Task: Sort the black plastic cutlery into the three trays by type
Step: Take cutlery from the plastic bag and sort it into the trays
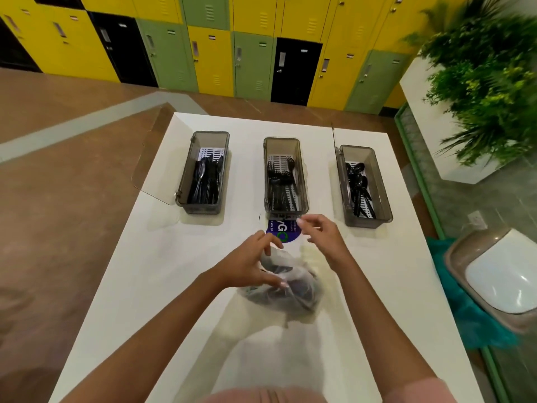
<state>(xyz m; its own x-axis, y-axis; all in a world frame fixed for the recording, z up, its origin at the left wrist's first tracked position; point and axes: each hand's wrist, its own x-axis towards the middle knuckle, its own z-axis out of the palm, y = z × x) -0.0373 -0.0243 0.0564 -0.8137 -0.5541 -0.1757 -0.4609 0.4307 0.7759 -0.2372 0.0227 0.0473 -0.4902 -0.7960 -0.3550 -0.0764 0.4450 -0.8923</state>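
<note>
Left hand (250, 264) gripping crumpled translucent plastic bag (293, 295) of black plastic cutlery (279, 269) on smooth white desk (145, 286); right hand (318, 232) just beyond, fingers loosely curled, empty. Behind, three smoky rectangular trays (304, 175) holding more.

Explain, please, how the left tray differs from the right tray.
The left tray holds knives; the right tray holds spoons. The left tray's lid lies folded out flat, while the right tray's lid stands upright. The left tray looks fuller than the right tray. Both are smoky, see-through boxes with white slotted liners.
</note>
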